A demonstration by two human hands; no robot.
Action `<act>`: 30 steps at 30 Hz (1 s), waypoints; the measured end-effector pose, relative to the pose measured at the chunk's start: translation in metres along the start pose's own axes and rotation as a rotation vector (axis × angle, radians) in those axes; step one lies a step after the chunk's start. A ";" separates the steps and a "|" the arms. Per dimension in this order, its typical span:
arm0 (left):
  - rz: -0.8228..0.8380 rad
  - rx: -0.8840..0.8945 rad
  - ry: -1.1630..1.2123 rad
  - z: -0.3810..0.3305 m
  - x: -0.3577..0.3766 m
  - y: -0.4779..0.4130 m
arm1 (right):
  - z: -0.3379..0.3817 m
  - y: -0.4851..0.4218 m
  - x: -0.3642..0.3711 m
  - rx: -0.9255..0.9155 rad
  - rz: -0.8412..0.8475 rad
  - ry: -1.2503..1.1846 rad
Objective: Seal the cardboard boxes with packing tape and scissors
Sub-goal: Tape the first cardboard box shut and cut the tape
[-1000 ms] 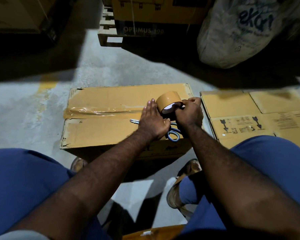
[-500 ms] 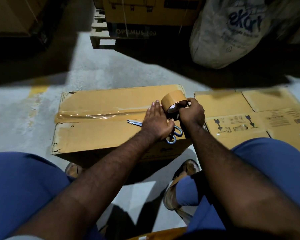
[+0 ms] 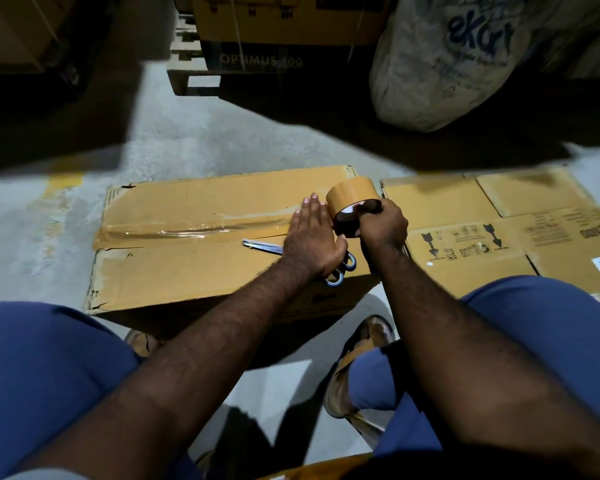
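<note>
Between our blue-clad knees (image 3: 49, 358), our left hand (image 3: 312, 242) presses flat, fingers straight, on the cardboard box (image 3: 187, 271), partly covering the scissors (image 3: 262, 247), whose blades point left. Just beside it, our right hand (image 3: 383, 226) grips the tape roll (image 3: 352, 199) at the right end of the box's taped seam. A flattened carton (image 3: 465, 216) lies to the right, and a white sack (image 3: 447, 64) stands beyond.

At far right, a white sack (image 3: 447, 64) with blue lettering is sitting on the grey concrete floor (image 3: 222, 140). Left of it, a yellow printed carton (image 3: 284, 26) is resting on a wooden pallet (image 3: 184, 74). A yellow stripe (image 3: 65, 180) is showing at left.
</note>
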State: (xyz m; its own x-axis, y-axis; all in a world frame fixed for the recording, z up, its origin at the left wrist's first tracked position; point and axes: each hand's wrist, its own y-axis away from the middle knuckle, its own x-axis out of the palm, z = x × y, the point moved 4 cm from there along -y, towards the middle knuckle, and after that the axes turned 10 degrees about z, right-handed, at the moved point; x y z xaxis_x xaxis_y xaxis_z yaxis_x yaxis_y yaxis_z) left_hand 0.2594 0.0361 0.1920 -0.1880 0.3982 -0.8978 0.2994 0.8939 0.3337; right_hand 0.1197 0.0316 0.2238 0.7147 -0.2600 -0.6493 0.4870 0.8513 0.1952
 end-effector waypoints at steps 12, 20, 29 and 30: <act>0.013 -0.024 -0.025 -0.009 0.007 -0.013 | -0.011 -0.012 -0.007 0.075 -0.040 -0.173; 0.027 0.034 -0.002 -0.021 0.009 -0.022 | -0.017 -0.022 -0.003 0.104 -0.042 -0.094; 0.003 0.070 -0.044 -0.033 0.007 -0.021 | -0.035 -0.029 0.003 0.186 0.061 -0.398; -0.003 0.082 -0.033 -0.034 0.008 -0.022 | -0.034 -0.031 0.002 0.163 0.072 -0.370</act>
State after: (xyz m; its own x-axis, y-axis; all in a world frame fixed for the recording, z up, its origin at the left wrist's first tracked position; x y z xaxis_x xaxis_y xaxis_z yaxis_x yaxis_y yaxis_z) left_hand 0.2193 0.0267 0.1874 -0.1587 0.3871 -0.9083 0.3745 0.8748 0.3074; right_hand 0.0889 0.0208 0.1912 0.8676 -0.3745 -0.3271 0.4813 0.7976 0.3635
